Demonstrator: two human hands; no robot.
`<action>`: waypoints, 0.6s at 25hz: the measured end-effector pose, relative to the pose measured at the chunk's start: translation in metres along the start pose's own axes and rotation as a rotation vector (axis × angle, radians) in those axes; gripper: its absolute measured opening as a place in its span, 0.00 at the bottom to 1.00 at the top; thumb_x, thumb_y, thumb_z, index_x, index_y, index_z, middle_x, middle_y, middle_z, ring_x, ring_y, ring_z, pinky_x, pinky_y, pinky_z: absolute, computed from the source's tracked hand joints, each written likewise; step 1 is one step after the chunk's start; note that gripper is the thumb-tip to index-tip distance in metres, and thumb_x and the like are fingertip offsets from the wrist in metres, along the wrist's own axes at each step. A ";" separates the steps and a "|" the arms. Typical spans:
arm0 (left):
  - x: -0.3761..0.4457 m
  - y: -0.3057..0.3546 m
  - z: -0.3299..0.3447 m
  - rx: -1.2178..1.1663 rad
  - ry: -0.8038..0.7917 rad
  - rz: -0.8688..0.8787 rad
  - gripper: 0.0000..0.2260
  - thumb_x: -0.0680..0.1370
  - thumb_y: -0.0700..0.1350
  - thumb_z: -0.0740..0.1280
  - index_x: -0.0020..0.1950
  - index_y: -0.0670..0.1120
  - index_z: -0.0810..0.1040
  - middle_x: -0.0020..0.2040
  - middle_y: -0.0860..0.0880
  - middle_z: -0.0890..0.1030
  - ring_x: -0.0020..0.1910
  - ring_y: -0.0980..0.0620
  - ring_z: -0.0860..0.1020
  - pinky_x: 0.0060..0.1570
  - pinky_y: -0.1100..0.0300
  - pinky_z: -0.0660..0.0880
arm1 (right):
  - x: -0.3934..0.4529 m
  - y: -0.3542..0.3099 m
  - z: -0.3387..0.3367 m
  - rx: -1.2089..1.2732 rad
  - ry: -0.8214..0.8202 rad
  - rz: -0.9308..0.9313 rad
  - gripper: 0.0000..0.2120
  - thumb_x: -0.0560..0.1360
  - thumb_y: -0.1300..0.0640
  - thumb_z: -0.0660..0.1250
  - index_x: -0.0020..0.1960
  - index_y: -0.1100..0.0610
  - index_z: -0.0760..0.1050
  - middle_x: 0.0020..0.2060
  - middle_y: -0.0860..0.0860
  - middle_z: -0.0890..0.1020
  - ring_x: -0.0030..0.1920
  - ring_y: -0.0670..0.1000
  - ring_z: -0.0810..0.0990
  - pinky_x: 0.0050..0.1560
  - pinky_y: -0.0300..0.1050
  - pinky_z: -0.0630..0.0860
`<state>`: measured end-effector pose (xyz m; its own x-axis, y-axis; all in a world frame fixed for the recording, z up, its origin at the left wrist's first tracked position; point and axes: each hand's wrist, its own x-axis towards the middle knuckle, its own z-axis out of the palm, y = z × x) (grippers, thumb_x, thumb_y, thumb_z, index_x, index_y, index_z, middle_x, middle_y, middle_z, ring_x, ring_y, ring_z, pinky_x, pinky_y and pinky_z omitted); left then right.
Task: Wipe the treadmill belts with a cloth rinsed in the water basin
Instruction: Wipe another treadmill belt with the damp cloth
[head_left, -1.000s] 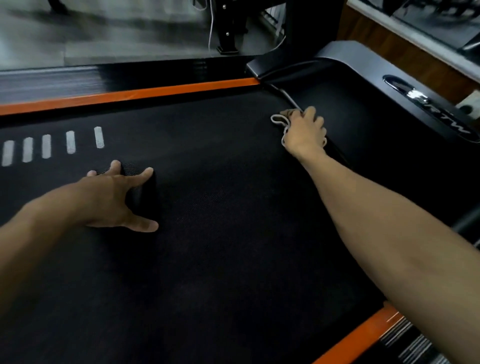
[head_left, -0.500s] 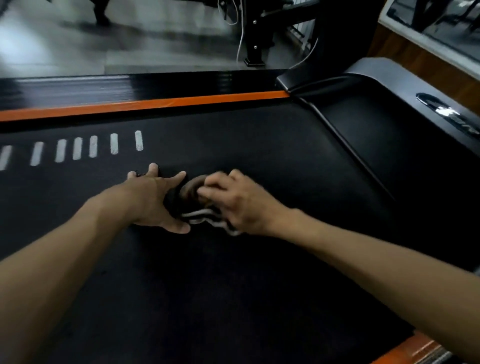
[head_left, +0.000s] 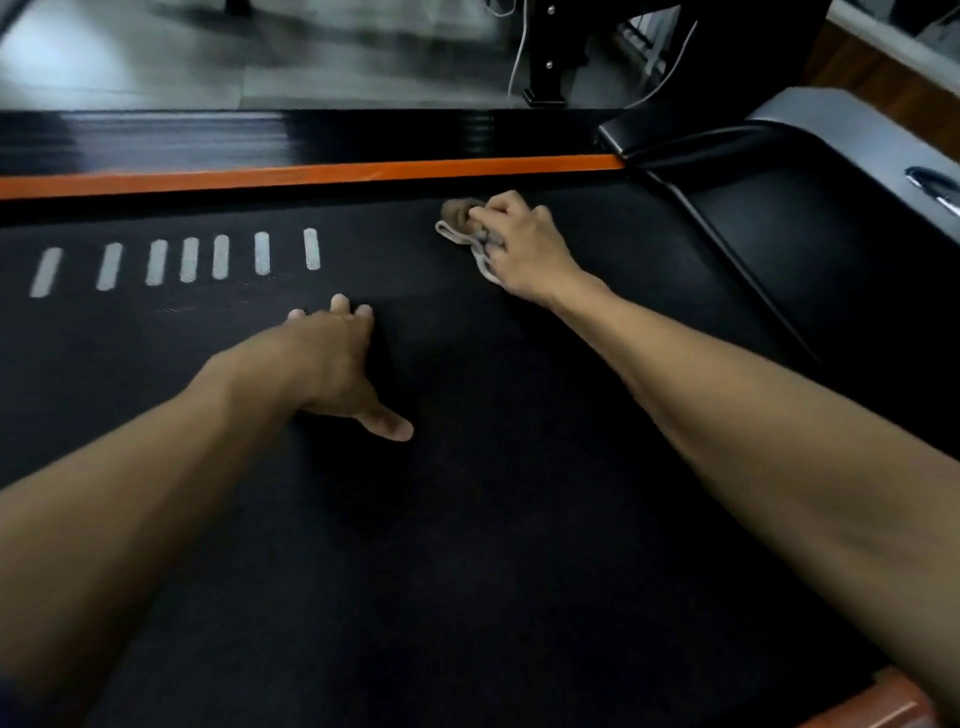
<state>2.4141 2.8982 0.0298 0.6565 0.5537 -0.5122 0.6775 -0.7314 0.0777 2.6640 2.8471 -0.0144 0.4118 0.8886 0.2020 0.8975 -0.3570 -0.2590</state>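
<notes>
The black treadmill belt (head_left: 519, 519) fills most of the view. My right hand (head_left: 524, 249) grips a bunched brown and white cloth (head_left: 460, 221) and holds it down on the belt near the far orange side strip (head_left: 311, 176). My left hand (head_left: 332, 369) rests flat on the belt nearer to me, fingers spread and thumb out to the right, holding nothing. No water basin is in view.
A row of several white dashes (head_left: 187, 260) marks the belt at the left. The black and grey motor cover (head_left: 810, 218) rises at the right. Beyond the side rail is grey floor and a black machine post (head_left: 550, 52) with cables.
My right hand has carried the cloth from beside my left hand away toward the far orange strip. Before that it had swept in from the motor cover. My left hand stays planted.
</notes>
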 end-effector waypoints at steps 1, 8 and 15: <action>-0.001 -0.001 -0.003 -0.007 0.000 -0.004 0.62 0.58 0.67 0.77 0.80 0.50 0.43 0.80 0.49 0.44 0.78 0.40 0.51 0.74 0.45 0.56 | -0.013 -0.001 -0.006 0.026 -0.029 -0.083 0.21 0.76 0.54 0.59 0.68 0.52 0.74 0.66 0.53 0.72 0.58 0.61 0.73 0.61 0.55 0.71; -0.007 -0.011 -0.014 0.037 -0.034 0.015 0.49 0.69 0.50 0.77 0.80 0.52 0.48 0.80 0.52 0.44 0.78 0.46 0.55 0.74 0.51 0.58 | -0.227 -0.106 -0.032 0.282 -0.308 -0.595 0.21 0.74 0.61 0.68 0.67 0.51 0.75 0.65 0.52 0.71 0.48 0.55 0.72 0.45 0.53 0.75; -0.016 -0.011 -0.014 -0.003 -0.037 0.008 0.47 0.71 0.50 0.76 0.80 0.53 0.48 0.80 0.53 0.43 0.78 0.45 0.53 0.75 0.47 0.57 | -0.263 -0.104 -0.024 0.156 -0.202 -0.678 0.20 0.78 0.59 0.61 0.69 0.53 0.72 0.64 0.55 0.74 0.46 0.57 0.73 0.44 0.56 0.76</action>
<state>2.4010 2.9034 0.0491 0.6495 0.5325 -0.5427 0.6733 -0.7345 0.0850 2.4659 2.6439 -0.0180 -0.2785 0.9412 0.1912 0.9059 0.3235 -0.2733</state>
